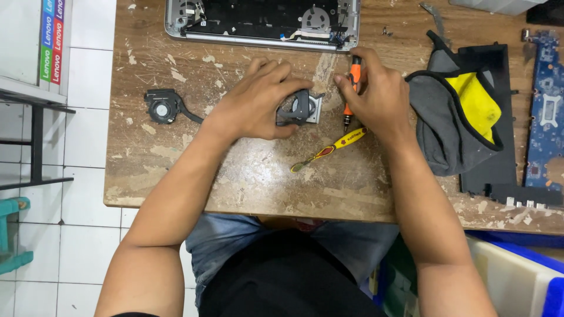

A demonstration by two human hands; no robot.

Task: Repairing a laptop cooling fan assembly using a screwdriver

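My left hand [261,100] rests on a small black laptop cooling fan [302,109] with a metal fin block, pressing it to the worn wooden table [247,176]. My right hand [376,94] grips an orange-and-black screwdriver [353,79], its tip pointing down beside the fan's right edge. A yellow-and-red handled tool [329,149] lies on the table just in front of both hands.
An opened silver laptop base [261,23] lies at the table's far edge. A second black fan with a heat pipe [166,107] sits at the left. A grey and yellow pouch [458,117] lies on a black panel [499,170]; a blue circuit board [546,105] is far right.
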